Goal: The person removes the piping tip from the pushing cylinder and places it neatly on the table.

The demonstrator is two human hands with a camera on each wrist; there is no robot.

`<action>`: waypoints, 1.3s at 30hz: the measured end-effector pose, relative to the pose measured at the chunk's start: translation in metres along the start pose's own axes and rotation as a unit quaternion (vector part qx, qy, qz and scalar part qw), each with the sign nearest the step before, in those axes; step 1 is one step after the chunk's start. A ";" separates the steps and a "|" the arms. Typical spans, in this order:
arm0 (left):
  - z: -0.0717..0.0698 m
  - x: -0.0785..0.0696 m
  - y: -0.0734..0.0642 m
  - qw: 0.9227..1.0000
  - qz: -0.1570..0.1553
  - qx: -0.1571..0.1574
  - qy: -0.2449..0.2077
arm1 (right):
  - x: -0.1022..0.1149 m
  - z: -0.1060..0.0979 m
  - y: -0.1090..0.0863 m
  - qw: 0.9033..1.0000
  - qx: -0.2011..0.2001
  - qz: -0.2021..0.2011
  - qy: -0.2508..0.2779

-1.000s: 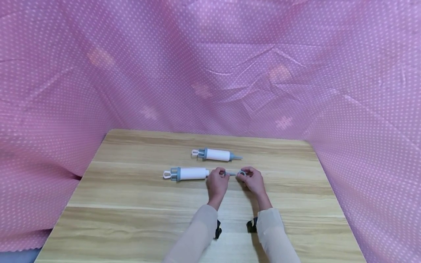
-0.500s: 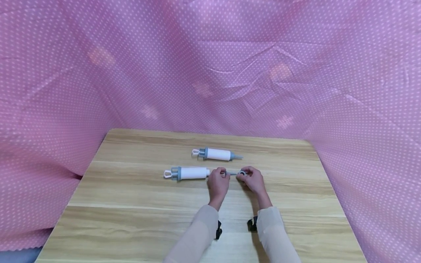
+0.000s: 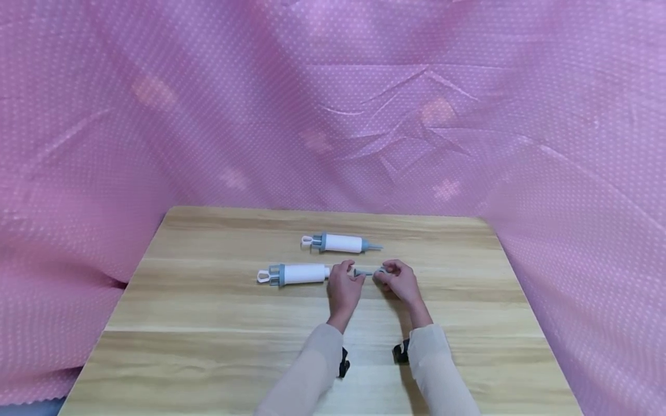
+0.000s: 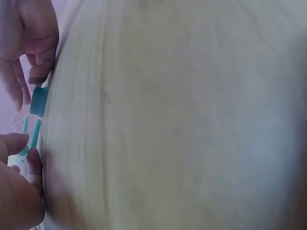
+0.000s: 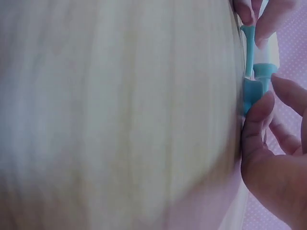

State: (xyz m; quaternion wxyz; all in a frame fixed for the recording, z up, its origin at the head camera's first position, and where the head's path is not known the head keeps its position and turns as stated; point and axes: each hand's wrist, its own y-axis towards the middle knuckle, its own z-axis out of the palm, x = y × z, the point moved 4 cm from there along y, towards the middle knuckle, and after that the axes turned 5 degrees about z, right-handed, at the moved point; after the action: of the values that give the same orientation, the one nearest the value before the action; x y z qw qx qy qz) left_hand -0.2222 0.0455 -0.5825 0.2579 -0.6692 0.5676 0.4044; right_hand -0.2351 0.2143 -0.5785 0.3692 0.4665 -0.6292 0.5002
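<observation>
My left hand [image 3: 343, 292] is at a small blue-grey nozzle [image 3: 364, 273] lying on the table. Its thumb is right at the flared end, and the forefinger stands apart from it. To the right, my right hand [image 3: 403, 284] pinches a short blue-grey ring [image 3: 382, 270] between thumb and forefinger, close to the nozzle's thin tip. In the right wrist view the ring [image 5: 252, 95] sits just below the nozzle [image 5: 249, 50]. A white syringe-like tube [image 3: 304, 274] with a blue-grey collar and white loop handle lies left of my left hand.
Behind the hands lies a second, similar white tube [image 3: 343, 243] with a blue-grey nozzle attached. Both rest on the wood-grain table [image 3: 182, 358]. A pink dotted cloth [image 3: 260, 115] hangs around its back and sides.
My left fingers have spread a little, so more of the nozzle's flared end shows. The ring has turned in my right fingers and shows less of its opening. The tubes stay put.
</observation>
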 end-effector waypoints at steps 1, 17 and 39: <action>-0.001 0.000 0.000 1.000 0.001 0.002 -0.002 | 0.001 -0.001 0.000 1.000 0.002 0.000 0.006; -0.038 -0.029 0.014 0.992 0.087 0.023 -0.084 | 0.032 -0.012 -0.004 0.996 -0.039 -0.074 -0.038; -0.120 0.002 0.087 0.999 0.024 -0.011 -0.032 | 0.058 0.009 0.029 0.995 -0.003 -0.083 -0.063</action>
State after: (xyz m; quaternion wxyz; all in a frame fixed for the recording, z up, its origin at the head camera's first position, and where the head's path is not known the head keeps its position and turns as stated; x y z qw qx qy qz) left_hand -0.2771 -0.0715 -0.5095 0.2587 -0.6448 0.5702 0.4383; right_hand -0.2799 0.1949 -0.5352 0.3706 0.5465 -0.6116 0.4358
